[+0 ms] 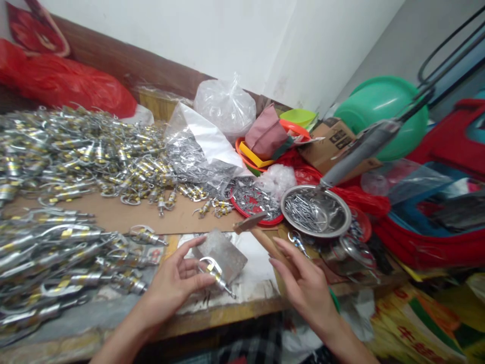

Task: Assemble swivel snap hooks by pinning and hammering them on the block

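My left hand [172, 280] pinches a small silver hook bolt [216, 277] with a curved white-silver hook and a yellow band. The bolt lies slanted over the near part of a grey metal block [227, 253], which rests on white paper at the bench's front. Closed around a wooden handle, my right hand [303, 280] grips a hammer [270, 245]. Its head is up and to the left of my fingers, beyond the block's right corner. Another hook bolt [298, 243] lies right of the hammer handle.
Hook bolts form a large heap [87, 146] at left and a nearer pile [56, 268]. Behind the block are a red tray [278, 220] of small metal parts and a steel bowl [339, 227] of pins. A grey-handled lever [364, 146] slants in from the right.
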A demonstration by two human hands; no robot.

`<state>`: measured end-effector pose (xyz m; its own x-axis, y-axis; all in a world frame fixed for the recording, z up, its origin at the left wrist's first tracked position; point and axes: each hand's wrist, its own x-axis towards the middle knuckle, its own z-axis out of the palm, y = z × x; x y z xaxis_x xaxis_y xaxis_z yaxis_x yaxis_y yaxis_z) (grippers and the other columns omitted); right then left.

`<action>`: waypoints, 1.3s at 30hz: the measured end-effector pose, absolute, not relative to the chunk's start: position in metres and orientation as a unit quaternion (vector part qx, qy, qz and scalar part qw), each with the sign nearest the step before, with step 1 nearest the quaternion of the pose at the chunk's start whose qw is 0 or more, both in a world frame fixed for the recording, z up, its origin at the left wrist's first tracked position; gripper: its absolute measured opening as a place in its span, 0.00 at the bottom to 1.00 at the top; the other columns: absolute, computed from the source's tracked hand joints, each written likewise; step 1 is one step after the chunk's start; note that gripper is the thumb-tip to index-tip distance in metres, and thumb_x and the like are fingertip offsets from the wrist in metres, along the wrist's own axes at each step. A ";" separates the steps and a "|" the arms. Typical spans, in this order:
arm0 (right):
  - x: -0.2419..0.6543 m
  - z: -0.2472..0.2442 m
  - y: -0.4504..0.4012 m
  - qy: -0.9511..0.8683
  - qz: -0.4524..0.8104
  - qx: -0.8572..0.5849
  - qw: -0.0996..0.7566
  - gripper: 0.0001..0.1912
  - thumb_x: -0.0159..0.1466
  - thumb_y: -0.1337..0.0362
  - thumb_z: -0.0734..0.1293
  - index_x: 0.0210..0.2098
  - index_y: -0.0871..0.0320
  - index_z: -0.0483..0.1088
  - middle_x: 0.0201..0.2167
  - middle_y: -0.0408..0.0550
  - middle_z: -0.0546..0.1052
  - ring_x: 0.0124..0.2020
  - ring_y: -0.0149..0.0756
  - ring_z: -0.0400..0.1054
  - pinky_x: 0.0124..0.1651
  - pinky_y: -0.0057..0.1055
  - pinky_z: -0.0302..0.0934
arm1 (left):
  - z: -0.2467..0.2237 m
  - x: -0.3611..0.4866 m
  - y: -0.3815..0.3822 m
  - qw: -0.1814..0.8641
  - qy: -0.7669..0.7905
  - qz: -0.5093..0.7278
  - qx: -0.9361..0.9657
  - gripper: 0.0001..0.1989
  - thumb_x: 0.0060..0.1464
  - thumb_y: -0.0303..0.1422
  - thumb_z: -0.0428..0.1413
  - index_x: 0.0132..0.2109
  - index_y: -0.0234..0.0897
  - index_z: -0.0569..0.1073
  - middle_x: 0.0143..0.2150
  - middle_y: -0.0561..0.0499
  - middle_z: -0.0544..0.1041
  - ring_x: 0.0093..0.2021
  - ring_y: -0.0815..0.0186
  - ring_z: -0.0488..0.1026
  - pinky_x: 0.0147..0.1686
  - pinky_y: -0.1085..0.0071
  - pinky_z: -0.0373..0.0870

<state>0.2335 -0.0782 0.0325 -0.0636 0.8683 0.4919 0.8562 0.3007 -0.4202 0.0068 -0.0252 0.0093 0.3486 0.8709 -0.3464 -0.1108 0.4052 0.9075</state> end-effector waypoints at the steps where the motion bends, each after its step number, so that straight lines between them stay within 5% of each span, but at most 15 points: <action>1: 0.230 0.037 -0.082 -0.751 -0.016 -0.553 0.360 0.21 0.60 0.71 0.59 0.53 0.55 0.58 0.43 0.50 0.72 0.43 0.35 0.68 0.42 0.27 0.62 | 0.009 0.007 -0.025 0.705 0.453 0.348 0.421 0.39 0.35 0.31 0.63 0.55 0.37 0.55 0.30 0.51 0.77 0.34 0.59 0.75 0.36 0.65 0.69; 7: 0.217 0.035 -0.096 -0.833 0.030 -0.521 0.186 0.26 0.60 0.75 0.55 0.57 0.53 0.54 0.34 0.49 0.73 0.32 0.33 0.69 0.32 0.26 0.64 | 0.003 0.006 -0.024 0.706 0.445 0.352 0.424 0.41 0.35 0.31 0.63 0.56 0.37 0.54 0.27 0.53 0.76 0.29 0.61 0.75 0.32 0.67 0.69; 16: 0.224 0.021 -0.109 -0.784 0.069 -0.552 0.274 0.22 0.61 0.72 0.56 0.54 0.54 0.59 0.36 0.49 0.74 0.33 0.31 0.70 0.37 0.26 0.65 | 0.003 0.006 -0.025 0.704 0.445 0.350 0.430 0.40 0.35 0.31 0.63 0.56 0.37 0.54 0.27 0.53 0.76 0.30 0.61 0.74 0.33 0.66 0.68; 21: 0.242 0.019 -0.087 -0.644 0.120 -0.656 0.374 0.20 0.59 0.63 0.61 0.51 0.57 0.65 0.44 0.52 0.73 0.42 0.40 0.69 0.43 0.33 0.65 | 0.005 0.006 -0.026 0.693 0.461 0.351 0.428 0.40 0.34 0.32 0.63 0.56 0.37 0.56 0.26 0.54 0.75 0.30 0.62 0.74 0.32 0.68 0.69; 26: 0.271 -0.007 -0.057 -0.547 0.324 -0.721 0.273 0.25 0.58 0.58 0.59 0.54 0.62 0.61 0.24 0.47 0.76 0.17 0.34 0.67 0.20 0.30 0.63 | 0.007 0.007 -0.028 0.699 0.465 0.361 0.407 0.39 0.33 0.32 0.63 0.55 0.36 0.58 0.26 0.53 0.76 0.29 0.63 0.75 0.31 0.70 0.69; 32: 0.242 -0.004 -0.047 -0.662 0.145 -0.675 0.291 0.16 0.59 0.61 0.60 0.44 0.59 0.71 0.38 0.53 0.73 0.41 0.41 0.66 0.45 0.38 0.59 | 0.009 0.009 -0.029 0.698 0.472 0.365 0.396 0.38 0.33 0.30 0.63 0.54 0.36 0.59 0.27 0.54 0.76 0.30 0.65 0.74 0.32 0.72 0.69; 36: 0.193 0.007 -0.040 -0.688 0.160 -0.622 0.337 0.23 0.57 0.60 0.63 0.52 0.58 0.63 0.44 0.52 0.69 0.46 0.39 0.63 0.48 0.34 0.58 | 0.011 0.009 -0.028 0.700 0.468 0.360 0.401 0.37 0.34 0.31 0.63 0.54 0.36 0.59 0.27 0.54 0.76 0.30 0.64 0.75 0.32 0.71 0.70; 39: 0.182 0.005 -0.029 -0.674 0.217 -0.624 0.331 0.18 0.54 0.61 0.66 0.44 0.60 0.70 0.37 0.51 0.74 0.40 0.39 0.67 0.42 0.32 0.61 | 0.011 0.008 -0.026 0.704 0.462 0.351 0.410 0.37 0.34 0.30 0.63 0.54 0.36 0.59 0.27 0.54 0.76 0.31 0.65 0.74 0.34 0.71 0.69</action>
